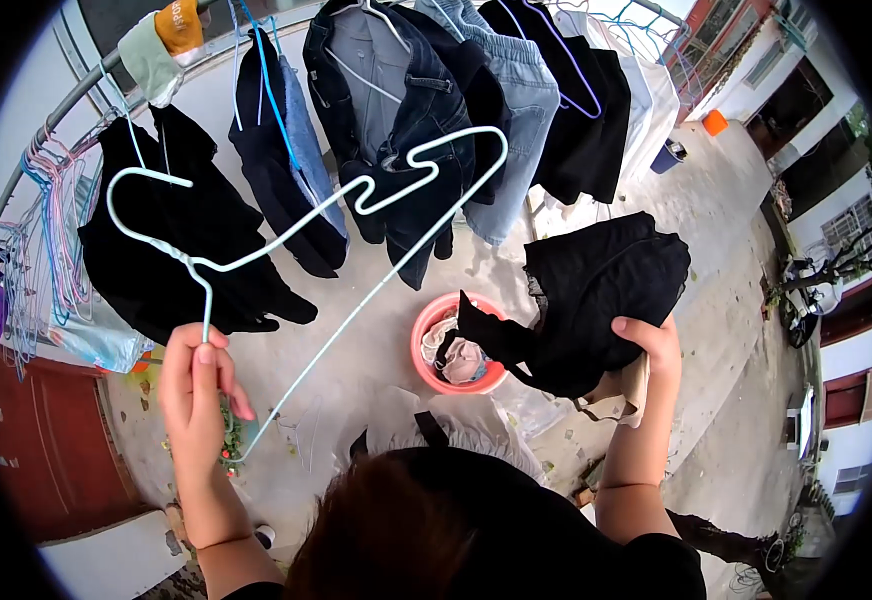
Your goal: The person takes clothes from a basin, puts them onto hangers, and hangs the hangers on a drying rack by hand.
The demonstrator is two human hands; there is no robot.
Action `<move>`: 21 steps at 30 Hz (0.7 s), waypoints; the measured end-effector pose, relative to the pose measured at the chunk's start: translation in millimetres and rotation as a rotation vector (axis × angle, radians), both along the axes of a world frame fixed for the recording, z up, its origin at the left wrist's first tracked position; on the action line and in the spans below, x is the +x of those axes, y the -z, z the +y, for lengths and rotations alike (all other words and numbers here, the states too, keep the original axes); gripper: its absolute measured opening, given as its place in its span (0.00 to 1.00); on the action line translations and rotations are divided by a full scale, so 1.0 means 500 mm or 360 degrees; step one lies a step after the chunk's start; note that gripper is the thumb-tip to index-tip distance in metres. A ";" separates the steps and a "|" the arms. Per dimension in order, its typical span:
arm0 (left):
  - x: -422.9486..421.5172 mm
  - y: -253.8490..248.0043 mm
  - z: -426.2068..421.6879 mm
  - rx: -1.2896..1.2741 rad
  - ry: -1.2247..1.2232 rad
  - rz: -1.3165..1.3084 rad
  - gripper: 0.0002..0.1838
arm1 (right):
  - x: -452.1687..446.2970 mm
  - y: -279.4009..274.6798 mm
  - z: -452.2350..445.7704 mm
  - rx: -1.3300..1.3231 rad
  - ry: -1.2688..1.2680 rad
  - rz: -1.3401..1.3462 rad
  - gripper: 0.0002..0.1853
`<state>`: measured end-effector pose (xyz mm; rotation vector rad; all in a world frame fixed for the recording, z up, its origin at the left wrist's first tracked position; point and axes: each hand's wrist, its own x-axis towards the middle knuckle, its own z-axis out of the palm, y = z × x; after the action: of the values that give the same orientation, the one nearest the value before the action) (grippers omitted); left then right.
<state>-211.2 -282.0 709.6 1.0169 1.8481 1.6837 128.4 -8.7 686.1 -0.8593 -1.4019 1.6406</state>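
Observation:
My left hand [196,385] is closed round one end of a pale mint clothes hanger [331,325], whose hook points up and to the left. The rest of the hanger stretches to the right in front of the hung clothes, with no garment on it. On the right, my right hand [653,350] grips a black garment [606,290], thumb on top, the cloth bunched and hanging to the left. A beige piece of cloth [634,392] shows below the black one at that hand. Between my hands, on the ground, stands a pink basin [421,345] with several light-coloured clothes inside.
A metal rail [81,88] curves across the top, carrying a denim jacket [331,75], light blue jeans [526,110], a black garment [146,230] and others. Many spare hangers [61,215] cluster at the left. A dark blue bucket [668,155] stands at the upper right.

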 end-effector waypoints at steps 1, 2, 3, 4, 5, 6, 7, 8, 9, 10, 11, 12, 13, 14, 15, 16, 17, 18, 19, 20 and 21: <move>0.022 0.025 0.020 -0.0044 0.0030 -0.0025 0.10 | 0.020 -0.002 0.006 0.0027 0.0000 -0.0043 0.38; 0.045 0.053 0.041 -0.0083 0.0060 -0.0052 0.10 | 0.045 -0.006 0.015 0.0059 -0.0001 -0.0089 0.38; 0.068 0.077 0.064 -0.0093 0.0076 -0.0105 0.10 | 0.072 -0.011 0.025 0.0093 -0.0002 -0.0136 0.38; 0.088 0.100 0.088 -0.0099 0.0092 -0.0160 0.10 | 0.098 -0.019 0.034 0.0131 -0.0003 -0.0187 0.38; 0.104 0.125 0.110 -0.0140 0.0137 -0.0224 0.10 | 0.121 -0.028 0.039 0.0170 -0.0007 -0.0241 0.38; 0.119 0.150 0.131 -0.0180 0.0179 -0.0289 0.10 | 0.138 -0.039 0.038 0.0190 -0.0006 -0.0251 0.37; 0.132 0.174 0.152 -0.0218 0.0220 -0.0353 0.10 | 0.153 -0.052 0.036 0.0212 -0.0008 -0.0259 0.37; 0.142 0.193 0.173 -0.0277 0.0322 -0.0393 0.10 | 0.169 -0.061 0.036 0.0231 -0.0011 -0.0268 0.37; 0.151 0.210 0.194 -0.0338 0.0424 -0.0432 0.10 | 0.194 -0.065 0.044 0.0214 -0.0076 -0.0240 0.38; 0.159 0.227 0.213 -0.0400 0.0525 -0.0471 0.10 | 0.215 -0.071 0.047 0.0222 -0.0083 -0.0235 0.37; 0.174 0.247 0.233 -0.0402 0.0556 -0.0473 0.10 | 0.229 -0.079 0.047 0.0248 -0.0078 -0.0236 0.37; 0.190 0.267 0.255 -0.0403 0.0589 -0.0472 0.10 | 0.243 -0.085 0.047 0.0283 -0.0067 -0.0233 0.37; 0.205 0.279 0.276 -0.0403 0.0623 -0.0469 0.09 | 0.257 -0.094 0.047 0.0321 -0.0053 -0.0222 0.36; 0.224 0.279 0.293 -0.0398 0.0624 -0.0492 0.09 | 0.271 -0.102 0.044 0.0359 -0.0037 -0.0205 0.36; 0.241 0.281 0.308 -0.0391 0.0626 -0.0515 0.09 | 0.281 -0.109 0.039 0.0398 -0.0028 -0.0184 0.36; 0.257 0.282 0.323 -0.0383 0.0627 -0.0537 0.10 | 0.289 -0.115 0.033 0.0442 -0.0020 -0.0167 0.36; 0.269 0.284 0.336 -0.0374 0.0634 -0.0570 0.09 | 0.295 -0.121 0.024 0.0485 -0.0020 -0.0145 0.35; 0.282 0.284 0.347 -0.0371 0.0664 -0.0538 0.09 | 0.296 -0.124 0.014 0.0530 -0.0029 -0.0128 0.35; 0.294 0.284 0.357 -0.0366 0.0692 -0.0504 0.09 | 0.294 -0.126 0.003 0.0577 -0.0045 -0.0111 0.35; 0.304 0.286 0.365 -0.0361 0.0720 -0.0469 0.08 | 0.285 -0.129 -0.010 0.0618 -0.0068 -0.0098 0.35; 0.315 0.292 0.371 -0.0377 0.0740 -0.0465 0.08 | 0.278 -0.133 -0.019 0.0652 -0.0096 -0.0089 0.34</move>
<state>-53.5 -96.5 563.7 0.9507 1.4430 1.2309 267.4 -18.3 752.5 -0.6318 -1.7380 1.3109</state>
